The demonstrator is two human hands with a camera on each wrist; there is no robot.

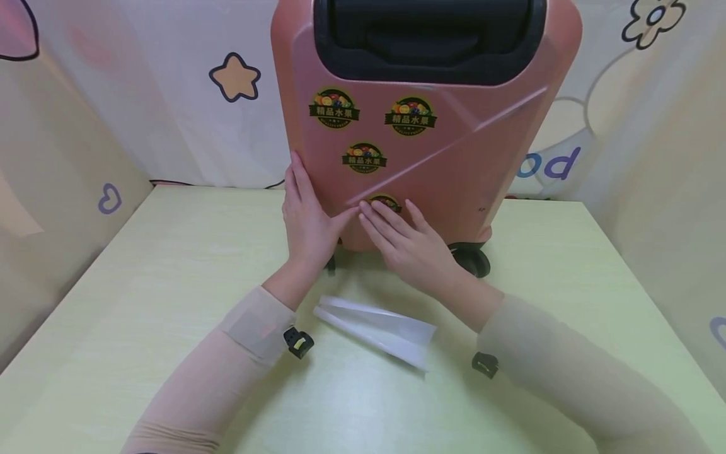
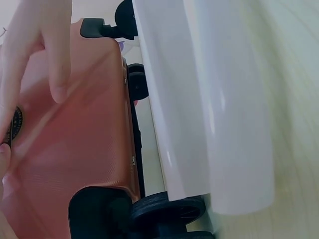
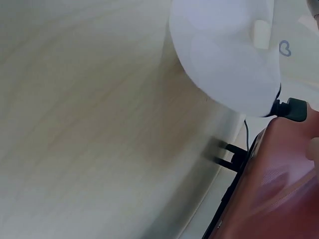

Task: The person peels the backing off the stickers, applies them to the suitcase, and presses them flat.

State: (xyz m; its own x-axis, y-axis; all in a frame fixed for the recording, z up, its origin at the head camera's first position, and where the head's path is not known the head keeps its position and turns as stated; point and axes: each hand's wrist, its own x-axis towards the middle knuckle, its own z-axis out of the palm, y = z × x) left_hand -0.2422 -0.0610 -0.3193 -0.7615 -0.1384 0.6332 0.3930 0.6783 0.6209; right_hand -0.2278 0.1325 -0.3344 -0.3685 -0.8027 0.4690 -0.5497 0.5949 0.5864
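Observation:
A pink suitcase (image 1: 442, 164) stands upright on the table. Three round fruit-label stickers, an upper left one (image 1: 334, 108), an upper right one (image 1: 411, 116) and a middle one (image 1: 364, 158), lie on its face. Lower down, a fourth sticker (image 1: 386, 202) is partly covered by fingers; its dark edge also shows in the left wrist view. Against the suitcase's lower left side rests my left hand (image 1: 309, 217), fingers extended, thumb reaching toward the fourth sticker. My right hand (image 1: 411, 243) lays its straight fingers over that sticker, fingertips close to the left thumb.
A curled white sheet (image 1: 380, 328) lies on the table (image 1: 170, 302) between my forearms. The suitcase's black wheel (image 1: 472, 260) touches the tabletop at right. Behind stands a printed curtain (image 1: 153, 94). The suitcase's black handle recess (image 1: 431, 44) is at the top.

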